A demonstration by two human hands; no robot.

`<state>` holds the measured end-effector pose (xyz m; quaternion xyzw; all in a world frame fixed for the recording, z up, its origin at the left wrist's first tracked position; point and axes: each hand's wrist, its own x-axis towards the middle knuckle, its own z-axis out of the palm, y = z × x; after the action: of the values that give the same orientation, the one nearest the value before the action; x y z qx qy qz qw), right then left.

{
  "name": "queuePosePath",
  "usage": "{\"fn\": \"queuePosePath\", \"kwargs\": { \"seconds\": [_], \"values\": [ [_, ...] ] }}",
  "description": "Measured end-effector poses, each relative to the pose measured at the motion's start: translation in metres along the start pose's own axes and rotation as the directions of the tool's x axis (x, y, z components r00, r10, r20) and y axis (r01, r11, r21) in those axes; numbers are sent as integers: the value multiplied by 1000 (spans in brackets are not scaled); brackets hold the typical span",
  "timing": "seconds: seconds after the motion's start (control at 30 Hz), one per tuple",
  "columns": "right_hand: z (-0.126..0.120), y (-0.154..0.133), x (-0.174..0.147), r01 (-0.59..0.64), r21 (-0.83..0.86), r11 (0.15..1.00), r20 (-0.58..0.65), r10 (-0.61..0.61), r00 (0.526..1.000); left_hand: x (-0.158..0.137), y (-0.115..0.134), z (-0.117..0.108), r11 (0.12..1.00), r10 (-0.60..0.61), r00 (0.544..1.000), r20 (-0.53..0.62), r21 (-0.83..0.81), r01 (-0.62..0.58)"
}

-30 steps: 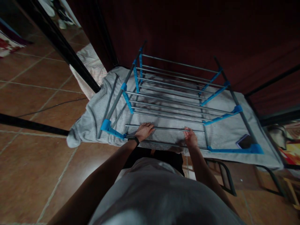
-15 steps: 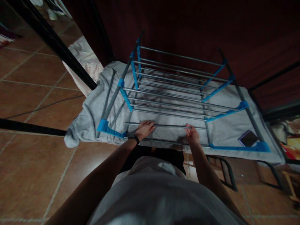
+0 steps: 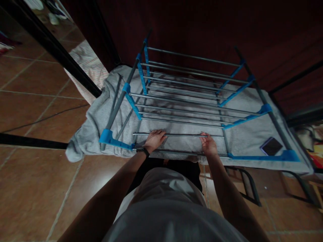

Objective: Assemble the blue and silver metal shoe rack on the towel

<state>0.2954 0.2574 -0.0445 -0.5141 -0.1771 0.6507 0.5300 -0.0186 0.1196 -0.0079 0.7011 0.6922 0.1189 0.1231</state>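
The person's left hand (image 3: 154,139), a black band (image 3: 143,151) circling its wrist, is curling palm-down over a slim silver-grey metal rod (image 3: 181,135); its grip is closing around the rod left of the middle, the undersides of the fingers being hidden. The right hand (image 3: 209,144) is pinching the same rod between thumb and fingertips toward its right end, palm partly turned up. The rod is lying nearly level across the view, both ends showing beyond the hands, inside the near side of a rack of grey metal tubes and blue plastic brackets (image 3: 199,104). Contact between the rod ends and the grey side tubes: cannot tell. A lower crossbar (image 3: 181,152) of the rack is running roughly parallel, just nearer the body. Several further crossbars are spanning the rack beyond the hands. The rack is resting on a rumpled grey fleecy blanket (image 3: 247,131). A flat dark rectangular object with a pale violet edge (image 3: 271,146) is lying on the blanket at right, near the right front blue bracket (image 3: 267,157). At left, a pale striped cloth (image 3: 88,67) is showing behind a black bar (image 3: 50,43); a thin dark cable (image 3: 47,117) is trailing over brown floor tiles (image 3: 30,188).
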Motion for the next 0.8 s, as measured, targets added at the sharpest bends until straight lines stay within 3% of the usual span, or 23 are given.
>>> {"fn": "queuePosePath", "kwargs": {
  "seconds": [0.8],
  "values": [
    [3, -2, -2, -20, 23, 1000, -13, 20, 1000, 0, 2, -4, 1000, 8, 1000, 0, 12, -8]
  ]
}}
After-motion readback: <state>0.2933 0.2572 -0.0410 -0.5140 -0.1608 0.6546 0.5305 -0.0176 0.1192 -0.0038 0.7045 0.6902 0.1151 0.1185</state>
